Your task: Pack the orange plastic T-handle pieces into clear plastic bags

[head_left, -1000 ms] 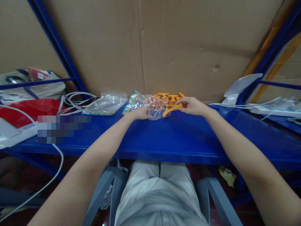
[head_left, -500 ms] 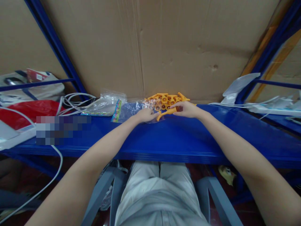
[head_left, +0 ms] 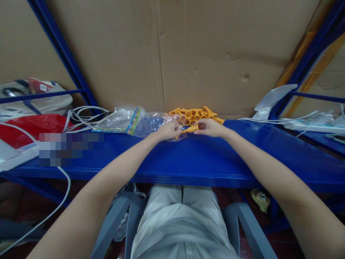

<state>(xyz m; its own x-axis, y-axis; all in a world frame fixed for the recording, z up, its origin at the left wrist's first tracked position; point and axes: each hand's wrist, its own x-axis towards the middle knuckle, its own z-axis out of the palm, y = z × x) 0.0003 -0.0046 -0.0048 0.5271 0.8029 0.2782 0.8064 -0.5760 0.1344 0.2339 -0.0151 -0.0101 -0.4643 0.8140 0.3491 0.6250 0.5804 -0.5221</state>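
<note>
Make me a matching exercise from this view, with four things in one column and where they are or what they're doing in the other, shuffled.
1. Left hand
2. Right hand
3. Red plastic
4. Orange heap

A. Beside the white cables
B. Holding one orange piece by its wide end
C. In front of the cardboard, behind both hands
D. On the clear bag

Pairs: 1-D, 2-B, 3-A, 4-C

Tabletop (head_left: 188, 160) room before orange pile (head_left: 189, 114)
</note>
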